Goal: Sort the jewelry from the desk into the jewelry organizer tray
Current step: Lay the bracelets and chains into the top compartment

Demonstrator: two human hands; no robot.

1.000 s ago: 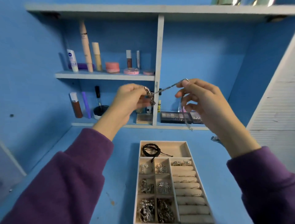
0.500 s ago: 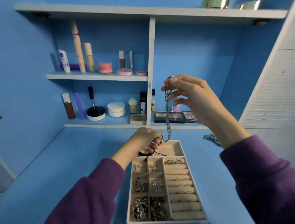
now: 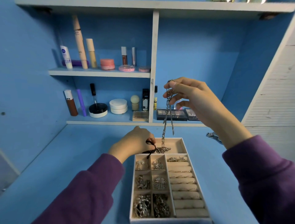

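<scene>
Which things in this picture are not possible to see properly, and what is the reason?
Head view only:
- Fingertips of the left hand: hidden behind the hand's own back, so its hold on the black cord is unclear.
- Metal object on the desk: mostly hidden behind the right wrist.
- Shiny items on the top shelf: cut off by the upper edge.
- Pieces in the tray's small compartments: too small to identify.

The left hand (image 3: 134,142) let go of the chain (image 3: 164,132) and dropped to the far compartment of the tray (image 3: 183,144), gripping the black cord (image 3: 150,149) there. The chain, once stretched between both hands, hung from the right hand (image 3: 196,99), its end piled in that compartment.
</scene>
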